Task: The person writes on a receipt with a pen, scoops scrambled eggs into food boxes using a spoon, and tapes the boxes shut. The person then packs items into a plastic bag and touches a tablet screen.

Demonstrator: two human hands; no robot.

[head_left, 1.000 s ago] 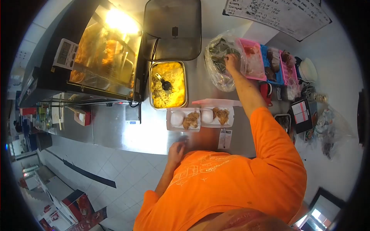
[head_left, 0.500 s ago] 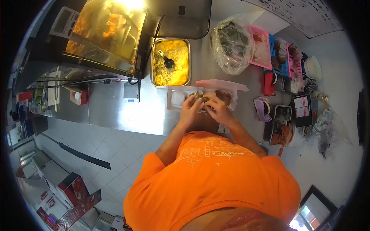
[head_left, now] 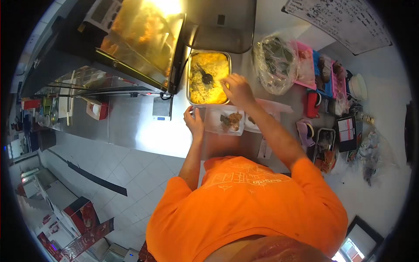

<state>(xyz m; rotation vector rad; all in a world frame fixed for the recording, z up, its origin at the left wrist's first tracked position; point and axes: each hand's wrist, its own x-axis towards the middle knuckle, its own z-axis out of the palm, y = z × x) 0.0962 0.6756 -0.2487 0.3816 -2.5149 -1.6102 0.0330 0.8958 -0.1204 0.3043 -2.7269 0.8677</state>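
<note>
My left hand (head_left: 194, 122) is at the near left corner of the metal tray (head_left: 189, 98), thumb and fingers apart. Over the tray's right edge, my right hand (head_left: 237, 89) has its fingers curled together; anything between them is too small to make out. Yellow food (head_left: 216, 63) fills the tray, with a black scoop (head_left: 207, 78) lying in it. Just below the tray stands an open white box (head_left: 212, 126) holding browned food (head_left: 235, 120) with dark green pieces beside it. A second open box (head_left: 276, 116) is partly hidden by my right forearm.
A lit glass cabinet (head_left: 144, 39) stands left of the tray, a small scale (head_left: 162, 109) below it. To the right are a clear bag of leaves (head_left: 275, 65), pink and blue baskets (head_left: 322, 72), tape dispensers (head_left: 312, 105) and a metal container (head_left: 325, 139).
Both hands have left the boxes, where they were together over the food. My left hand moved left to the tray corner, my right hand up to its right edge. Green pieces now show in the left box.
</note>
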